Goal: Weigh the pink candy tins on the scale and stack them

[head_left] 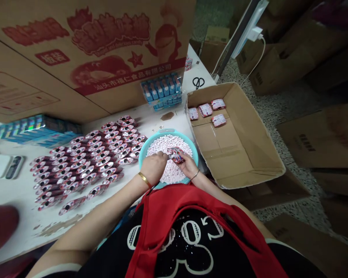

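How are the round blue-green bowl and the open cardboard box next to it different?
The bowl is round, but the box has straight sides and corners. The bowl is blue-green, while the box is brown. The bowl holds lots of tiny pale pieces; the box holds four packets. The box looks bigger than the bowl. Both are open at the top.

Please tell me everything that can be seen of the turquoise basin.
The basin is round, turquoise and plastic-looking, with a tab on its far rim. It stands upright, apparently on the white table, holding many small pale pink pellets. The left hand and right hand are over it; red fabric covers part of its near edge.
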A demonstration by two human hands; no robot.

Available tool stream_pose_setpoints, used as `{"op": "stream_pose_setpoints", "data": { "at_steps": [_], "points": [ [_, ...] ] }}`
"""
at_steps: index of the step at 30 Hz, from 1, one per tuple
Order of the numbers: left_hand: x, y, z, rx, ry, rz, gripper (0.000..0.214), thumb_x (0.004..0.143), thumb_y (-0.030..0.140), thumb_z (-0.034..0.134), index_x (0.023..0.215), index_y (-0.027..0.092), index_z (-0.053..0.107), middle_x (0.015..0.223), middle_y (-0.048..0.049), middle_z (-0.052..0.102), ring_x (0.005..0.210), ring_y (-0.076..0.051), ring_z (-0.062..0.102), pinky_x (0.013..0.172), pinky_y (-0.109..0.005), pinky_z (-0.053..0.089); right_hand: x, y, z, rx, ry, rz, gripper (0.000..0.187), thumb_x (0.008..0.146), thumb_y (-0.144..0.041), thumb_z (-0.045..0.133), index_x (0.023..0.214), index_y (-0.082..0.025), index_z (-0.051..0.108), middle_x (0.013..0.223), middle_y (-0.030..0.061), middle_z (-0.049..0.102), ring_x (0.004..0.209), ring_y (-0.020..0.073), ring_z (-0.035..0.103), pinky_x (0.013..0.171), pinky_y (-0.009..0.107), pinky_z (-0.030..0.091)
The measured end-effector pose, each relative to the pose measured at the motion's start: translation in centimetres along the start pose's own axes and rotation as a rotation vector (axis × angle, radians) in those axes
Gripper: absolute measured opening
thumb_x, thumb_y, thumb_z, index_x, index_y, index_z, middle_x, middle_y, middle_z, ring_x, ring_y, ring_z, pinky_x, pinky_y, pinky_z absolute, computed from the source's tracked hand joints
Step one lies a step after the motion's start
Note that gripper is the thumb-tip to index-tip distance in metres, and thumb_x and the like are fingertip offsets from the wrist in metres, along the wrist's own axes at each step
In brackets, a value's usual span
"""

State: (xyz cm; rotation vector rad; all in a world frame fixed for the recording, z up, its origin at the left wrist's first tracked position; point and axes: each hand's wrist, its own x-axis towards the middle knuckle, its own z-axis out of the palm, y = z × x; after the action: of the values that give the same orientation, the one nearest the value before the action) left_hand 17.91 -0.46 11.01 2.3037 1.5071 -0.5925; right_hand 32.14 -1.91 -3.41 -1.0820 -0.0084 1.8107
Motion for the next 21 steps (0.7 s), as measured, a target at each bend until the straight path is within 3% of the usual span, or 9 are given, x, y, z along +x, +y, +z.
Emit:
{"op": "stream_pose_setpoints", "data": {
  "at_steps": [2, 4, 9, 11, 14, 18, 21],
  "points": [
    [-0.1, -0.7, 0.1, 0.001, 0.029, 0.012, 0.031, 0.088, 0.01, 0.026, 0.099, 0.015, 0.055, 0.1, -0.0123, 0.058, 0.086, -0.023, 0.061, 0.065, -0.031, 0.044, 0.1, -0.2, -0.4, 0.001, 0.002, 0.017, 0.019, 0.075, -0.021, 0.066, 0.094, -0.02, 0.064, 0.089, 0.0005, 0.07, 0.079, 0.0128, 0.065, 0.07, 0.025, 0.056],
    [0.5, -2.5, 1.5, -0.037, 0.085, -0.035, 0.028, 0.089, 0.015, 0.029, 0.101, 0.016, 0.054, 0.101, -0.0115, 0.056, 0.086, -0.023, 0.06, 0.067, -0.032, 0.044, 0.1, -0.6, -0.8, -0.002, 0.009, 0.032, 0.015, 0.075, -0.021, 0.066, 0.09, -0.019, 0.065, 0.084, 0.0011, 0.071, 0.076, 0.0135, 0.065, 0.067, 0.024, 0.056],
    [4.9, -6.4, 8.6, -0.233, 0.118, -0.164, 0.03, 0.087, 0.01, 0.03, 0.105, 0.013, 0.053, 0.106, -0.0153, 0.053, 0.097, -0.025, 0.054, 0.078, -0.036, 0.044, -1.0, -1.9, -1.5, 0.017, -0.003, 0.025, 0.021, 0.073, -0.018, 0.067, 0.095, -0.019, 0.066, 0.093, 0.0018, 0.071, 0.084, 0.0153, 0.066, 0.07, 0.026, 0.057],
    [7.0, -6.1, 11.3, -0.284, 0.113, -0.117, 0.03, 0.086, 0.009, 0.031, 0.105, 0.013, 0.054, 0.108, -0.0153, 0.053, 0.102, -0.025, 0.051, 0.083, -0.037, 0.043, -1.7, -2.2, -1.7, 0.052, -0.014, 0.012, 0.023, 0.075, -0.018, 0.066, 0.098, -0.019, 0.066, 0.099, 0.0013, 0.07, 0.089, 0.015, 0.065, 0.077, 0.027, 0.056],
    [9.2, -3.9, 14.3, -0.369, 0.111, 0.005, 0.028, 0.085, 0.009, 0.037, 0.105, 0.017, 0.055, 0.108, -0.0119, 0.055, 0.104, -0.023, 0.05, 0.088, -0.035, 0.042, -2.4, -2.4, -1.9, 0.094, 0.001, 0.0, 0.019, 0.078, -0.019, 0.064, 0.096, -0.02, 0.067, 0.099, 0.0007, 0.07, 0.09, 0.0137, 0.065, 0.078, 0.026, 0.056],
    [10.4, -1.2, 16.4, -0.507, 0.131, 0.129, 0.032, 0.08, 0.006, 0.042, 0.106, 0.018, 0.056, 0.11, -0.0098, 0.056, 0.104, -0.02, 0.051, 0.091, -0.032, 0.042, -2.6, -2.5, -2.0, 0.088, 0.041, -0.014, 0.014, 0.082, -0.022, 0.062, 0.094, -0.02, 0.066, 0.098, 0.0012, 0.07, 0.087, 0.0131, 0.065, 0.075, 0.025, 0.056],
    [10.0, -1.2, 17.0, -0.604, 0.16, 0.168, 0.033, 0.078, 0.007, 0.045, 0.108, 0.016, 0.055, 0.108, -0.0088, 0.057, 0.1, -0.018, 0.052, 0.091, -0.031, 0.042, -2.5, -2.5, -2.1, 0.088, 0.068, -0.03, 0.014, 0.082, -0.022, 0.061, 0.095, -0.021, 0.066, 0.099, 0.001, 0.07, 0.086, 0.0124, 0.065, 0.075, 0.024, 0.056]
  ]
}}
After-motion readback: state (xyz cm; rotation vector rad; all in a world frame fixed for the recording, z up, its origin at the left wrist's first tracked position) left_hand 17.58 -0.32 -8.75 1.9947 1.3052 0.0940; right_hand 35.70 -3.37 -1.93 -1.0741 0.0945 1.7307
